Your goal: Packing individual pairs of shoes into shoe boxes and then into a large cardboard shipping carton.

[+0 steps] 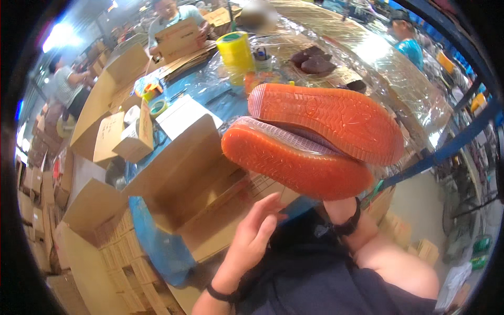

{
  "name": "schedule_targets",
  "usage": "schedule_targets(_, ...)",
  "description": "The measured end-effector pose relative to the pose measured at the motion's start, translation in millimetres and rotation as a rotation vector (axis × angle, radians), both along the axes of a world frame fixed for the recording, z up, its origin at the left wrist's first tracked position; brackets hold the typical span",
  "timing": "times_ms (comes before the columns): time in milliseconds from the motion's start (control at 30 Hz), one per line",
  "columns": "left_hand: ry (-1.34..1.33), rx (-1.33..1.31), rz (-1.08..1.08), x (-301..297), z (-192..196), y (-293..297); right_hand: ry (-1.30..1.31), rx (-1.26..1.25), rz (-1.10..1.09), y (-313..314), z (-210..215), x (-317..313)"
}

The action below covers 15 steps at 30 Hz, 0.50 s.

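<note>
A pair of shoes (315, 142) with orange rubber soles is raised in front of me, soles turned toward me and one shoe overlapping the other. Behind the nearer sole, my right hand (338, 209) holds the pair; its fingers are hidden by the shoes. My left hand (257, 231) is empty, fingers and thumb apart, just below the shoes. Beside it stands an open cardboard box (184, 178) with raised flaps.
A blue-covered table (157, 252) bears small cartons (126, 134), white paper (186, 118), a roll of yellow tape (235, 52) and dark brown pieces (315, 60). A blue metal bar (446, 152) runs along the right. A person (176, 21) handles a carton across the table.
</note>
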<state>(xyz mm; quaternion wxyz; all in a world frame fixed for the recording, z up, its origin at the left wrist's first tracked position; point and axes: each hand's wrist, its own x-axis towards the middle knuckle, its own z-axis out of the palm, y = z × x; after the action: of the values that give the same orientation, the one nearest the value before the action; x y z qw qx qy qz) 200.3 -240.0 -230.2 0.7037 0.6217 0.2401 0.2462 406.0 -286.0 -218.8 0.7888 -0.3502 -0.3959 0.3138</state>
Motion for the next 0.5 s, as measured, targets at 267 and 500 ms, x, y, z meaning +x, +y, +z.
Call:
schedule_targets(267, -0.105, 0.884, 0.864, -22.2, 23.0, 18.5, 0.054, 0.033, 0.289, 47.5, 25.0, -40.2)
schedule_targets(500, 0.907, 1.435, 0.282, -64.2, -29.4, 89.9, -1.003, 0.079, -0.129, 56.8, 49.1, -32.0)
